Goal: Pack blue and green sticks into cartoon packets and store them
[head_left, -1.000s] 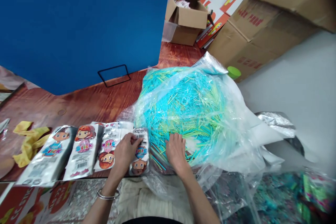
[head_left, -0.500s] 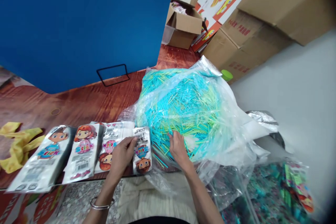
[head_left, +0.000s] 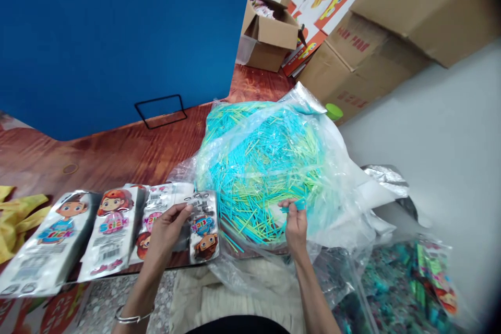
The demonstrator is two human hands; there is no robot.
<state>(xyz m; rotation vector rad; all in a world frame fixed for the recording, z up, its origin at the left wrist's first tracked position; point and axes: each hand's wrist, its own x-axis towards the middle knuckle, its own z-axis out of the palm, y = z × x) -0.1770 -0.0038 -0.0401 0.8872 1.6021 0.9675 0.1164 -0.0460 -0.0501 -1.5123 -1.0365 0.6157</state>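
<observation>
My left hand [head_left: 166, 232] pinches the top edge of a small printed pouch [head_left: 204, 227] with a cartoon face, at the right end of a row of similar pouches [head_left: 105, 232] on the wooden table [head_left: 117, 154]. My right hand [head_left: 296, 224] is closed around a small bunch of blue sticks [head_left: 297, 204], lifted from the near edge of a big heap of blue and green sticks [head_left: 266, 167] inside an open clear plastic bag [head_left: 344, 188].
A blue panel [head_left: 117, 36] stands behind the table with a black wire stand [head_left: 159, 111] at its foot. Cardboard boxes [head_left: 371, 36] pile up at the back right. A yellow cloth [head_left: 18, 219] lies at left. Bags of filled packets [head_left: 410, 287] sit at lower right.
My right hand has come up from the heap and shifted right, now pinching a bunch of blue sticks. My left hand stays on the pouch. The view has drifted slightly.
</observation>
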